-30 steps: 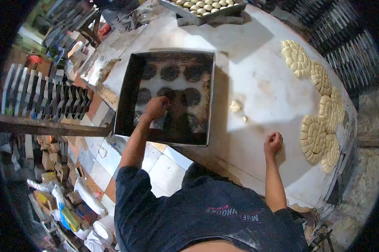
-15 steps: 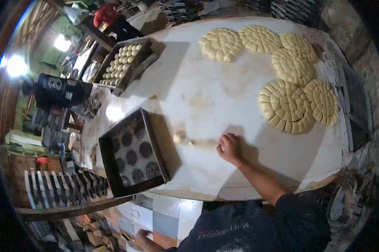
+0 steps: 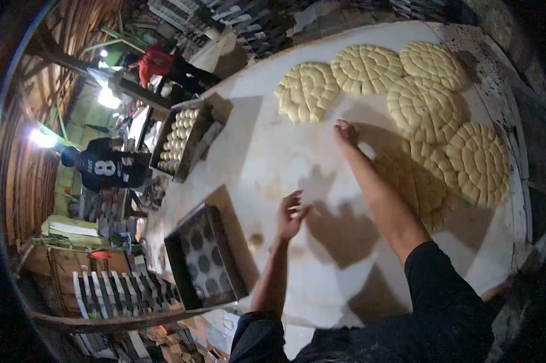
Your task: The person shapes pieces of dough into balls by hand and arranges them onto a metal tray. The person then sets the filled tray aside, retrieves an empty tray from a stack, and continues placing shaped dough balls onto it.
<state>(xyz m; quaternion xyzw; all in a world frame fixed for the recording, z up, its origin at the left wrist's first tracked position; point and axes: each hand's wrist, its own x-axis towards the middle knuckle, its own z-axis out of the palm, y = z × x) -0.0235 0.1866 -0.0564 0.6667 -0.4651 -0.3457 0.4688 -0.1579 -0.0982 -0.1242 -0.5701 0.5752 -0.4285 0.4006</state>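
My left hand (image 3: 292,216) is above the white table (image 3: 249,163), its fingers apart and nothing between them. Farther forward, my right hand (image 3: 347,133) has its fingers drawn together just below a scored dough coil (image 3: 308,92); whatever it may hold is too small to make out. Several other flat dough coils cover the right part of the table, among them one at the back (image 3: 366,69) and one at the right edge (image 3: 477,163). My right forearm partly hides the nearest coil. A small dough lump (image 3: 255,241) rests left of my left forearm.
A deep dark pan (image 3: 227,257) with round dark marks inside stands at the table's left edge. Behind it is a tray (image 3: 193,152) of dough balls. Two people, one in red (image 3: 155,63) and one in black (image 3: 100,164), are at the far left.
My right hand has moved forward toward the dough coils. My left hand has come up from the lower left to above the table, fingers apart. The camera view has shifted and turned.
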